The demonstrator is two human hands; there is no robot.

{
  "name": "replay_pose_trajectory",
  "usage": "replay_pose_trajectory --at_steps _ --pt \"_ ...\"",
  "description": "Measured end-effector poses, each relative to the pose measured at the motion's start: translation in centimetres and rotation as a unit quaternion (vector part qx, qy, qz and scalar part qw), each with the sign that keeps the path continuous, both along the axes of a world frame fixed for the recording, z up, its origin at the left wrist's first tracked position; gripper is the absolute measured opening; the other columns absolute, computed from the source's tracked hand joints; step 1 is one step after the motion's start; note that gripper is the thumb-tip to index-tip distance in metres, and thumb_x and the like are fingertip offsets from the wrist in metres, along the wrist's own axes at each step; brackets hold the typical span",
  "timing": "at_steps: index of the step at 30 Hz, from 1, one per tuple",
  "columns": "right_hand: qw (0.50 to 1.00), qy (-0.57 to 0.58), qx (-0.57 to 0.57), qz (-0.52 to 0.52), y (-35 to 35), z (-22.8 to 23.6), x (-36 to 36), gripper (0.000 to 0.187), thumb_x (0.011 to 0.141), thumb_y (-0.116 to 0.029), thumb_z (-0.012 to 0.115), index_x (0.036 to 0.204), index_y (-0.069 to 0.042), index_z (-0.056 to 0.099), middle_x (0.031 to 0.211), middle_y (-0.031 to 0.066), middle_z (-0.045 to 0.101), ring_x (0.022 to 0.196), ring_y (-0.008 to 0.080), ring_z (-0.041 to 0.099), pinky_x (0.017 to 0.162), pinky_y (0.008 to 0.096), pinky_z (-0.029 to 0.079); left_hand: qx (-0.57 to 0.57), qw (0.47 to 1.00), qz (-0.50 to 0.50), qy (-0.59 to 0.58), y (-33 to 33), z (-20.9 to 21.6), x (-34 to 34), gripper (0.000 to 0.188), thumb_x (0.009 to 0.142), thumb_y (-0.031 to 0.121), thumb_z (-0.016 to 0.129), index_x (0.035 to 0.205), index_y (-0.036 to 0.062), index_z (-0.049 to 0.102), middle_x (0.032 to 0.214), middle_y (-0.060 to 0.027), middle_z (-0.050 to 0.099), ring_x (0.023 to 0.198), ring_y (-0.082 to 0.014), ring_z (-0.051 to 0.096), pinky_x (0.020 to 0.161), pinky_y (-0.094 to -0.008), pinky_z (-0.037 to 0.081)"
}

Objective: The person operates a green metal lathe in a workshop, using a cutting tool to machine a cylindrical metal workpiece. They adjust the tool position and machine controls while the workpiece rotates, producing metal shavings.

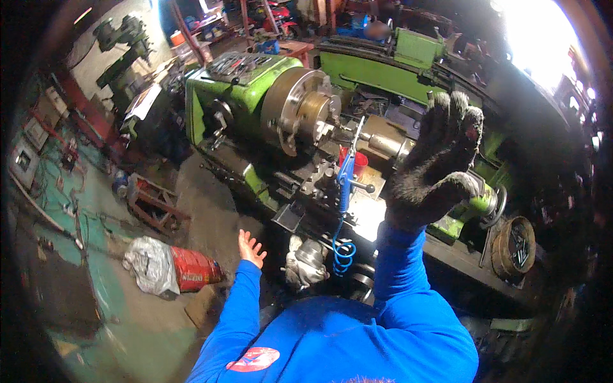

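My left hand (251,249) is bare and held out low in front of the lathe, fingers spread, with nothing in it. My right hand (437,159) wears a dark, worn glove and is raised in front of the lathe's tailstock side. Its fingers and thumb are apart, and I see nothing held between them. Beyond my hands stands a green lathe (246,96) with a large round chuck (287,112). A blue air blow gun (345,182) stands over the carriage, left of my gloved hand; a coiled blue hose (343,255) hangs below it. Behind the gun is a red container (359,161).
A red cylindrical container (193,269) with a whitish sack lies on the floor at left, near a rusty metal frame (156,204). At right, a round tub (513,247) holds metal pieces. A cloth-draped metal part (306,263) sits below the lathe. Another green machine (383,73) stands behind.
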State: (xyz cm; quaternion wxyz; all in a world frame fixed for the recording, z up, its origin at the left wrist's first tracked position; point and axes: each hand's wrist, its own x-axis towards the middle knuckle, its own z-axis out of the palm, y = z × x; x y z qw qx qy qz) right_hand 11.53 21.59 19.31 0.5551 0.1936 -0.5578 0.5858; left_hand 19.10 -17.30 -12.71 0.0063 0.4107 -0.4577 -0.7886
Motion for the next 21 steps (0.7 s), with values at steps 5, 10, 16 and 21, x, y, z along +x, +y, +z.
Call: replay_pose_trajectory --at_steps 5,10,16,21 --pt "0.989 0.036 0.126 0.072 -14.6 1.8 -3.6 0.075 0.086 -0.036 0.076 0.149 -0.003 0.053 0.15 0.0209 0.056 0.141 0.0373 0.05 0.12 0.0458 0.036 0.105 0.992 -0.066 0.001 -3.3 -1.2 -7.8 0.106 0.089 0.086 0.045 0.166 0.015 0.027 0.169 -0.0216 0.028 0.155 -0.0417 0.029 0.122 -0.068 0.016" --pt "0.926 -0.167 0.321 0.107 -35.5 -12.2 -12.0 0.077 0.087 -0.043 0.073 0.152 -0.006 0.053 0.152 0.0227 0.054 0.145 0.0404 0.048 0.122 0.0483 0.034 0.155 0.979 -0.056 0.122 -9.8 5.2 -18.8 0.11 0.085 0.093 0.043 0.16 0.0125 0.039 0.169 -0.0164 0.032 0.152 -0.0376 0.034 0.121 -0.0688 0.016" --pt "0.664 -0.711 0.187 0.137 -39.2 -41.2 -20.1 0.058 0.103 -0.053 0.047 0.141 -0.012 0.059 0.141 0.0225 0.062 0.135 0.0384 0.057 0.107 0.0549 0.046 0.096 0.851 -0.165 0.489 -19.0 24.2 -21.7 0.08 0.1 0.077 0.038 0.152 0.0187 0.053 0.154 -0.0107 0.054 0.142 -0.0349 0.047 0.12 -0.0624 0.022" --pt "0.718 -0.627 0.182 0.239 -47.9 -40.8 -15.0 0.041 0.091 -0.043 0.062 0.118 -0.012 0.065 0.11 0.0173 0.063 0.109 0.0361 0.061 0.094 0.046 0.05 -0.296 0.844 -0.094 0.438 -20.5 13.8 -19.8 0.06 0.11 0.047 0.043 0.15 0.0043 0.053 0.15 -0.0104 0.056 0.14 -0.0236 0.051 0.123 -0.0421 0.028"
